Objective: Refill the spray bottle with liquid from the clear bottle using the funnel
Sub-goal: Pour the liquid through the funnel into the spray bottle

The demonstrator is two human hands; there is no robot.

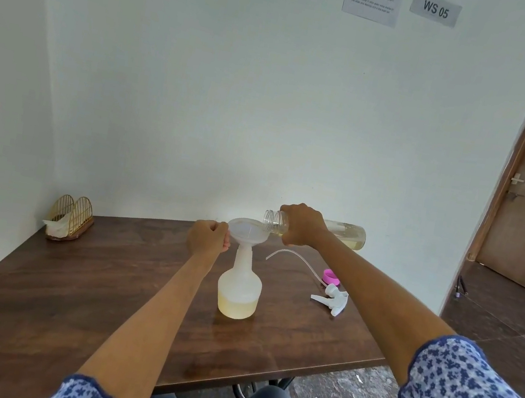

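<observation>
From the head camera, the right hand [301, 226] wraps its grip round the neck end of the clear plastic bottle of pale yellow liquid [345, 235], tipped nearly level with its open mouth just over the rim of the translucent white funnel [247, 231], which the left hand [207, 238] pinches at its near edge. Below that grip the funnel sits in the neck of the squat translucent white spray bottle [238, 293] standing on the dark wooden counter [65, 287]. Judging by this, the refill is midway: the spray bottle is about a quarter full, liquid remains to pour, and the white trigger sprayer head [333, 299] lying right of the pouring grip must still go back on.
</observation>
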